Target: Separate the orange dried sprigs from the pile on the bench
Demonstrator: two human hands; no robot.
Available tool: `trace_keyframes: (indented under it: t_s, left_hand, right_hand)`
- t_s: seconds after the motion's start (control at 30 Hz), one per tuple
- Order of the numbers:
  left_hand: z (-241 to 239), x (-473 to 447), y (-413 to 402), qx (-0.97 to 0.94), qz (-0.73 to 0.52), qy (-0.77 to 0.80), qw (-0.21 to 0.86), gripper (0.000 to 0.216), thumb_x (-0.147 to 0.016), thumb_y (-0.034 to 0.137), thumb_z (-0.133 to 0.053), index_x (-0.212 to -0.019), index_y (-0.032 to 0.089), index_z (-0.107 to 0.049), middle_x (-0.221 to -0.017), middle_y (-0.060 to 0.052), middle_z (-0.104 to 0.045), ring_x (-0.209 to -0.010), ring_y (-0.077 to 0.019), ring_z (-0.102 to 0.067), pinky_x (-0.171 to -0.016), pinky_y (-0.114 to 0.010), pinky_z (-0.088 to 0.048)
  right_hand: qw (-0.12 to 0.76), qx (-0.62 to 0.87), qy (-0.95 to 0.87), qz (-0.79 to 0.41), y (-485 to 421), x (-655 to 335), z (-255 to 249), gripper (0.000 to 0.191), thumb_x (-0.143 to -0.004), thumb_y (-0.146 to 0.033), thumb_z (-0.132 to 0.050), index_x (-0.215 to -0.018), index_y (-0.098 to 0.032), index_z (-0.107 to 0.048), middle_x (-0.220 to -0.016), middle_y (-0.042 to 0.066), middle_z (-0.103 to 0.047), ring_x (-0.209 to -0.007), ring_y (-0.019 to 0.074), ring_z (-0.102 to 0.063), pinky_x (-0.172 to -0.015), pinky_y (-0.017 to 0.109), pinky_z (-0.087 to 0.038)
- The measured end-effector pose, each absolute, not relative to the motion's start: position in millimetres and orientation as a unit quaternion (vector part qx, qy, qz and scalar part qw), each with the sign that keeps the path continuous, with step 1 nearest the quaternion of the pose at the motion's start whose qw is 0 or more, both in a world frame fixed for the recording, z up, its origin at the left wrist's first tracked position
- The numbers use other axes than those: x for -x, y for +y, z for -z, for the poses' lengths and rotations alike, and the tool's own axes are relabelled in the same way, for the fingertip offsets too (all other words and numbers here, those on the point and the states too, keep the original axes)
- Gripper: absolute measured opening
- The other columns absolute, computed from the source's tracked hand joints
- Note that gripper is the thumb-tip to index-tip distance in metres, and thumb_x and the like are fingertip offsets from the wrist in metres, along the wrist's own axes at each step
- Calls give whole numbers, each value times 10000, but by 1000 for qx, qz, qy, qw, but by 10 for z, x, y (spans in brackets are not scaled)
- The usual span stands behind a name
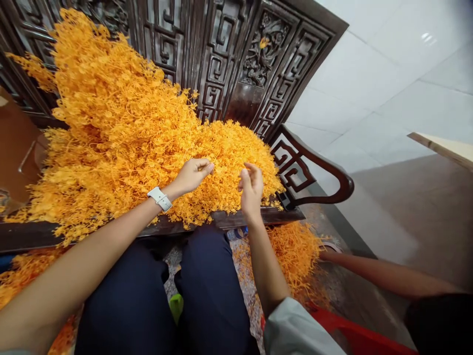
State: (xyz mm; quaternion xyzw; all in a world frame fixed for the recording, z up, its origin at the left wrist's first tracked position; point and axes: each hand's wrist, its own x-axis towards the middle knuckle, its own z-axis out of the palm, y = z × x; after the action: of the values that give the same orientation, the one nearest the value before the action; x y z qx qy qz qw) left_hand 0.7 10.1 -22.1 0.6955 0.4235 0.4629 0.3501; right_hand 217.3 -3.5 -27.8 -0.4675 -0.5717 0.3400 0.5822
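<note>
A big heap of orange plastic flower pieces [121, 113] with thin stems covers the seat of a dark carved wooden bench [254, 214]. Over the heap's front part, my left hand [192, 175] is closed, thumb and fingertips pinched together. Whatever it pinches is too small to make out against the orange. A pale watch band [160, 198] circles that wrist. To its right, my right hand [252, 190] is raised above the pieces with its fingers loosely bent and apart; nothing shows in it.
More orange pieces [295, 251] lie on the floor at right, near another person's leg [391, 276] and a red plastic object [343, 330]. The bench's curved armrest [332, 177] bounds the heap at right. A brown box-like object [16, 148] stands at left. The carved backrest [218, 54] rises behind.
</note>
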Motion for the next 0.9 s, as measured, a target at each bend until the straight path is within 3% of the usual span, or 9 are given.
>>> trace_keyframes:
  t_s: [0.1, 0.2, 0.3, 0.4, 0.47, 0.6, 0.67, 0.8, 0.9]
  left_hand:
    - [257, 37, 109, -704, -466, 408, 347, 377, -1017, 404, -575, -699, 201, -574, -705, -17, -565, -688, -155, -513, -693, -338, -415]
    - [303, 73, 162, -682, -479, 429, 349, 356, -978, 363, -613, -670, 199, -547, -670, -4, -523, -660, -148, -467, -665, -327, -382]
    - [327, 156, 248, -601, -511, 503, 353, 364, -967, 298, -606, -631, 204, -500, -628, 9, -460, -620, -140, -408, -649, -326, -365]
    - [306, 263, 296, -507, -556, 548, 365, 382, -1005, 318, -555, -643, 218, -489, -586, 30, -351, -569, -134, -312, -595, -321, -314]
    - [275, 286, 279, -518, -558, 520, 387, 379, -1008, 384, -576, -670, 220, -527, -588, 32, -338, -559, -132, -293, -570, -321, -280]
    - [215, 198, 184, -605, -519, 462, 389, 372, -985, 477, -638, -721, 214, -631, -600, 21, -398, -562, -129, -340, -575, -325, -285]
    - [200, 156, 147, -637, -499, 448, 380, 364, -993, 467, -625, -738, 209, -658, -610, 17, -432, -567, -127, -353, -590, -325, -308]
    - [220, 167, 125, -684, -463, 437, 357, 349, -1012, 427, -602, -750, 205, -665, -660, 0, -518, -609, -134, -425, -641, -333, -365]
    - [254, 205, 131, -692, -453, 432, 358, 389, -1023, 451, -590, -719, 208, -604, -682, -4, -518, -637, -142, -442, -661, -341, -373]
  right_hand:
    - [515, 460, -646, -326, -114, -2119, 392, 388, -1022, -606, -628, -1026, -221, -672, -821, 18, -585, -655, 136, -480, -618, 297, -394]
    - [429, 395, -734, -347, -419, -2042, 305, 452, -1075, -529, -576, -754, -212, -565, -664, -14, -514, -600, 128, -451, -599, 292, -360]
    - [273, 46, -838, -471, -898, -1894, 101, 354, -1082, -358, -575, -754, -230, -614, -736, -2, -646, -673, 131, -580, -639, 269, -456]
    - [85, -335, -777, -527, -1217, -1849, -130, 359, -948, -345, -770, -646, -249, -601, -740, -13, -706, -670, 117, -634, -633, 225, -516]
    - [174, -287, -764, -551, -1151, -1933, -258, 338, -930, -438, -803, -678, -271, -651, -679, -19, -688, -577, 111, -583, -555, 232, -483]
    - [459, 19, -685, -565, -506, -2128, -300, 498, -1122, -602, -351, -1107, -295, -744, -613, -13, -589, -462, 131, -308, -451, 282, -332]
    - [531, 226, -598, -556, -225, -2125, -194, 493, -1078, -635, -426, -1137, -251, -730, -609, -23, -528, -474, 122, -248, -441, 283, -285]
    - [536, 349, -514, -572, -203, -2045, 44, 385, -1030, -568, -600, -940, -222, -744, -629, -23, -516, -492, 96, -334, -469, 263, -315]
    - [386, 239, -673, -584, -432, -2109, 18, 326, -995, -452, -735, -786, -204, -769, -788, 35, -697, -670, 120, -605, -614, 263, -488]
